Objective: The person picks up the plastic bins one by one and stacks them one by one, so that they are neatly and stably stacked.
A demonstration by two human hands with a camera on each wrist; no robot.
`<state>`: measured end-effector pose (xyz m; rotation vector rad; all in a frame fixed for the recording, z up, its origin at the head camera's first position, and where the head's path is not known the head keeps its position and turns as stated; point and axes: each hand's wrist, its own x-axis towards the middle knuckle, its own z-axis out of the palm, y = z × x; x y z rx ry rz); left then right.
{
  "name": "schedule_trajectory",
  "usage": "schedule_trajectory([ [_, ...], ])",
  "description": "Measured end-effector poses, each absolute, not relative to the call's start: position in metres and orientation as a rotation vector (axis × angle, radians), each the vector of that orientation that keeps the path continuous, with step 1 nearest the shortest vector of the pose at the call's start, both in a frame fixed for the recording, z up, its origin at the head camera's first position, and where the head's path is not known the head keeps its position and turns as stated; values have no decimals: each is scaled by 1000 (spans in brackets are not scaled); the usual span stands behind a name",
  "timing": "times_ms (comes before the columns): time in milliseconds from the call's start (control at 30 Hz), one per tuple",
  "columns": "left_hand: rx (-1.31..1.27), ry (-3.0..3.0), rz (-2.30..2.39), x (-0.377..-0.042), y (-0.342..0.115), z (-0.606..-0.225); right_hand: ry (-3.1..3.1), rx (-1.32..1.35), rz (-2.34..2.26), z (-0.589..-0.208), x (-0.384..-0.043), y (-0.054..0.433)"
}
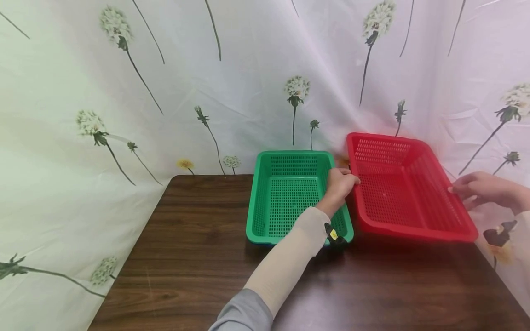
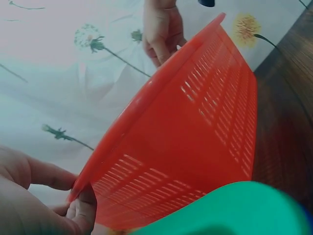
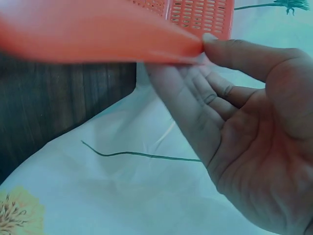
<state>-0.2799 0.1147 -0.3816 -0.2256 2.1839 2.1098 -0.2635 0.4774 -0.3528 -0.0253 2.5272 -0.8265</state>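
Observation:
A red plastic basket (image 1: 385, 195) with slotted walls is tilted at the right of the table, held by both hands. On its left rim, my left hand (image 1: 340, 186) pinches the edge between thumb and fingers, as the left wrist view also shows. My right hand (image 1: 484, 189) grips the opposite rim; in the right wrist view the thumb lies over the edge with the fingers beneath. Just left of the red basket stands a green basket (image 1: 293, 207) with nothing inside, partly covered by my left forearm.
Underneath is a dark brown wooden table (image 1: 186, 257). A white cloth (image 1: 248, 92) printed with dandelions hangs behind it and along its sides. The green basket's rim (image 2: 234, 210) is close below my left hand.

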Motion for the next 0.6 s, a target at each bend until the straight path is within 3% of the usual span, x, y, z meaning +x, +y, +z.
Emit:
schedule_trajectory([
  [600, -120, 2014, 2258, -286, 82, -362, 2462, 52, -1292, -344, -260, 471],
])
